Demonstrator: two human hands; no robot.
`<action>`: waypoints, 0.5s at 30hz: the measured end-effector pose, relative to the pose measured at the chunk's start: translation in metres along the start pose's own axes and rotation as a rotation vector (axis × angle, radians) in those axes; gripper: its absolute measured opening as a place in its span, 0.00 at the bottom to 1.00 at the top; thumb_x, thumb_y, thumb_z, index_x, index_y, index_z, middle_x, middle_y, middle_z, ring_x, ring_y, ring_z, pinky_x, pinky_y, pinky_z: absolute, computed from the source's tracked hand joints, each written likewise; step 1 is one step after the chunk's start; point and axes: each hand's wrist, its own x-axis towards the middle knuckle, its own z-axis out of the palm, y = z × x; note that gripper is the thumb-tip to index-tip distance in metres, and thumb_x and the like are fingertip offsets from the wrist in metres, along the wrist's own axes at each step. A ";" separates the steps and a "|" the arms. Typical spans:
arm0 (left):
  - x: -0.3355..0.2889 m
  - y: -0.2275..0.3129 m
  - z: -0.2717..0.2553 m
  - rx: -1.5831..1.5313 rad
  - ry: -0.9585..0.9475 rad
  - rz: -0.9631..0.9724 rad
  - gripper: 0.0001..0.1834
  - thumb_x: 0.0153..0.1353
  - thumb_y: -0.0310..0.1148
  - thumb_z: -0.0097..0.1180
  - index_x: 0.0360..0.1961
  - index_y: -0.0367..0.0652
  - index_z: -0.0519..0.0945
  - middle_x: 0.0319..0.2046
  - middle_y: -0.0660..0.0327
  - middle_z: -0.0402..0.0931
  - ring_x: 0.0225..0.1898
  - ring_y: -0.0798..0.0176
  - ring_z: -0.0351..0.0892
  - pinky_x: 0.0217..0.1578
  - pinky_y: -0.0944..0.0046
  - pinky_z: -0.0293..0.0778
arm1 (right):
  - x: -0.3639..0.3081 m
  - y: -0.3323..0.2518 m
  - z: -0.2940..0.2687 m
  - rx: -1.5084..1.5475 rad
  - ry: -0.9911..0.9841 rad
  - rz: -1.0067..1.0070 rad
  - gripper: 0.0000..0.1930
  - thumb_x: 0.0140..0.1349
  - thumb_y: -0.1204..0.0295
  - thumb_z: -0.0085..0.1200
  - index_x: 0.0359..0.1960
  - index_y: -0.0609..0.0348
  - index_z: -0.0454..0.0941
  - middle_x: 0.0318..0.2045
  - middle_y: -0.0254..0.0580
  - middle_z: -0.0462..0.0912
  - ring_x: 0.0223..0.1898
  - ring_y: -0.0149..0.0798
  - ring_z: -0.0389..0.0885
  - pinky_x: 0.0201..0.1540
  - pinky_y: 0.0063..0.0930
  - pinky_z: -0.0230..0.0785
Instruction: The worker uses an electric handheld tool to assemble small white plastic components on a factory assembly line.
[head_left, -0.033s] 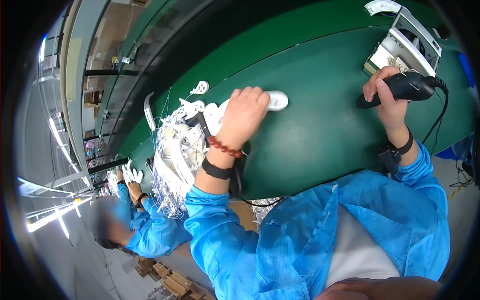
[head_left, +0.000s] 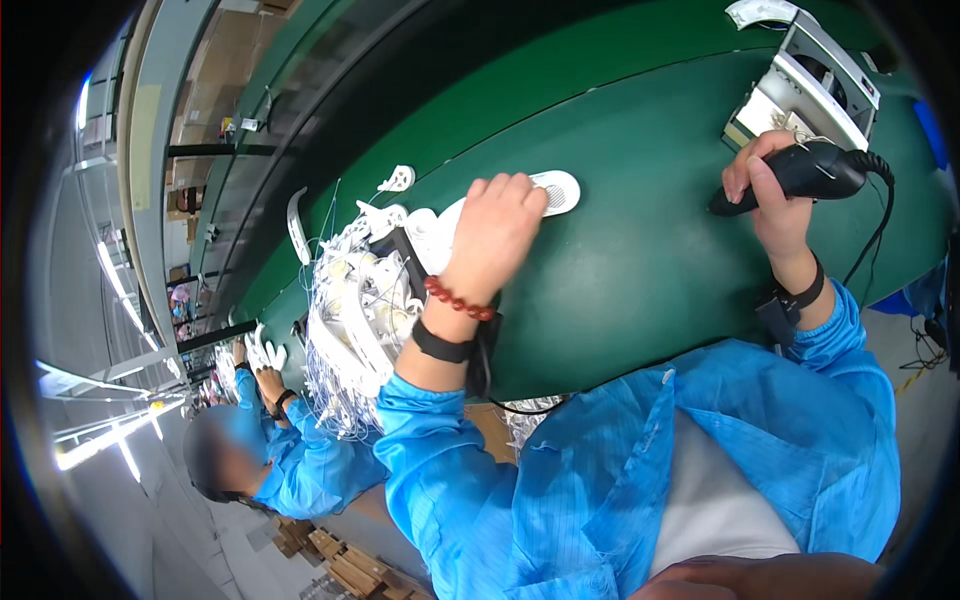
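Observation:
My left hand (head_left: 494, 235), a red bead bracelet and black band at its wrist, is closed over a long white plastic part (head_left: 562, 191). The part's rounded end sticks out to the right and shows a dotted grille; my hand hides much of the rest. At the right, my right hand (head_left: 778, 200) grips a black corded handheld tool (head_left: 822, 170), its narrow end pointing left. A coiled black cord hangs from the tool's right end. Left of my left hand lies a heap of white plastic parts and thin wires (head_left: 350, 310).
A white metal-framed device (head_left: 822, 98) stands at the far right of the green table (head_left: 620, 290). Loose white curved pieces (head_left: 298, 226) lie beyond the heap. A co-worker in blue (head_left: 310, 470) sits to the left, hands at other white parts. Shelving runs along the far left.
My left hand has shifted slightly to the right. The white part has turned, so more of its grille faces up. My right hand with the tool is nearly still.

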 end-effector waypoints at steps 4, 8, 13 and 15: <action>0.017 0.049 0.013 -0.141 0.096 -0.028 0.10 0.48 0.25 0.61 0.33 0.43 0.75 0.35 0.59 0.71 0.40 0.54 0.74 0.42 0.56 0.69 | -0.001 -0.001 0.003 0.019 0.037 0.043 0.05 0.67 0.78 0.53 0.39 0.61 0.69 0.24 0.38 0.77 0.24 0.30 0.75 0.31 0.26 0.70; 0.027 0.076 0.024 -0.277 0.206 -0.006 0.10 0.47 0.23 0.63 0.30 0.42 0.76 0.43 0.59 0.75 0.44 0.55 0.74 0.45 0.56 0.69 | 0.002 0.000 0.004 -0.032 0.052 0.007 0.04 0.66 0.77 0.55 0.37 0.62 0.72 0.23 0.37 0.77 0.24 0.29 0.76 0.29 0.24 0.70; 0.029 0.111 0.021 -0.381 0.175 -0.111 0.20 0.48 0.27 0.70 0.44 0.43 0.81 0.51 0.58 0.76 0.52 0.52 0.74 0.49 0.55 0.70 | 0.003 -0.003 0.005 -0.081 0.040 0.018 0.04 0.65 0.77 0.56 0.36 0.61 0.72 0.20 0.34 0.78 0.22 0.27 0.76 0.26 0.22 0.69; 0.030 0.118 0.016 -0.401 0.183 -0.127 0.25 0.47 0.28 0.71 0.49 0.44 0.79 0.53 0.57 0.75 0.53 0.51 0.74 0.50 0.54 0.70 | 0.004 -0.002 0.004 -0.080 0.058 0.026 0.04 0.65 0.77 0.56 0.36 0.60 0.73 0.20 0.34 0.78 0.22 0.26 0.76 0.26 0.22 0.69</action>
